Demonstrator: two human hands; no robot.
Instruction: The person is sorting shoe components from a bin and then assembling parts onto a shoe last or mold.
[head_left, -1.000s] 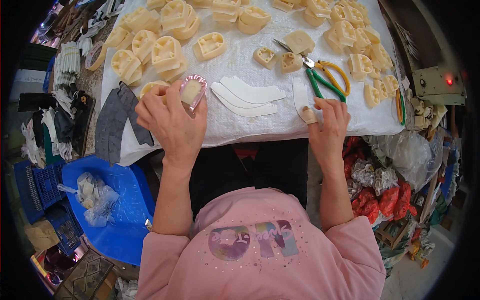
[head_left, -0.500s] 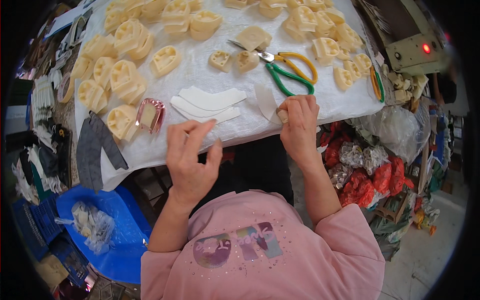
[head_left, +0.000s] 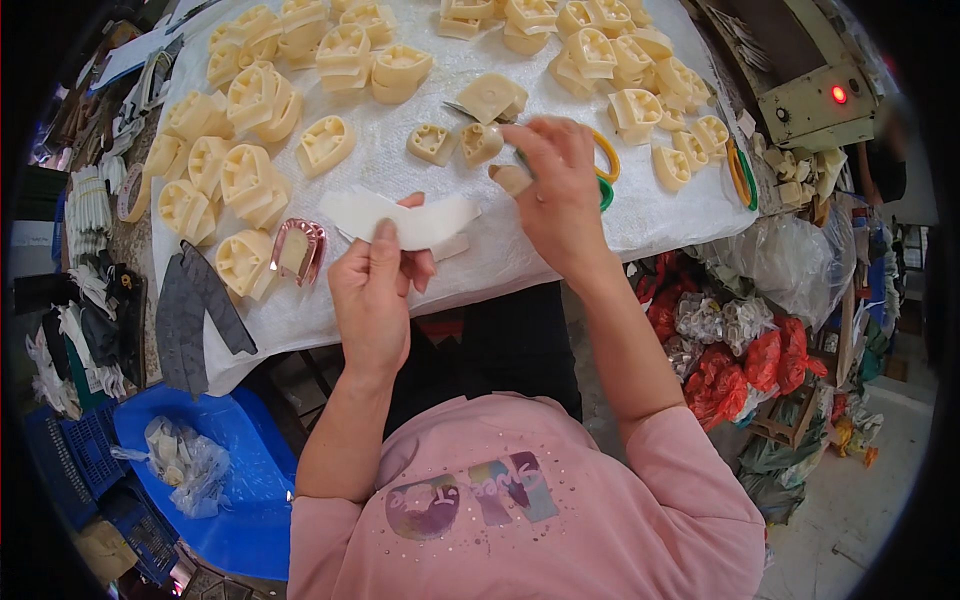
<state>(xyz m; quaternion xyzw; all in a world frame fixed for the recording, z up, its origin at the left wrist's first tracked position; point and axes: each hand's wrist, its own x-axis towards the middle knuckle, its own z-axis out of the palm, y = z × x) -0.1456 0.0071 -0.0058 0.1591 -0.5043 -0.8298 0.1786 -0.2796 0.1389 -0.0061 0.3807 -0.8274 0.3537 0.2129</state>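
Note:
My left hand pinches a white curved strip between thumb and fingers, above the near part of the cloth-covered table. Part of another white strip shows beneath it. My right hand reaches over the table with thumb and index finger apart. Its index fingertip is at the edge of a small cream moulded block; whether it touches is unclear. A tan cover or piece sits at the thumb. Beneath this hand, scissors with yellow and green handles are mostly hidden. Another small cream block stands to the left.
Several cream moulded blocks cover the table's far side. A pink shiny-edged piece and dark grey strips lie at left. A blue chair stands lower left. Red bags are at right, below a machine with a red light.
My left hand has taken hold of a white strip and lifted it. My right hand has moved up and left to the small cream block; the white piece beside it no longer shows there.

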